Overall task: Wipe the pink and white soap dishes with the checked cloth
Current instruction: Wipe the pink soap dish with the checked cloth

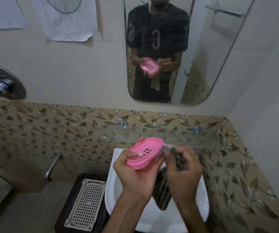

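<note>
Now the left hand (135, 174) has its grip round the pink soap dish (144, 153) above the basin (202, 207), the right hand (184, 167) pinching the bunched checked cloth (163, 190) at the dish's three o'clock end. Best press into the drain holes and rim. Glossy pink plastic, tilted; the white soap dish (86, 202) waits at seven o'clock.
</note>
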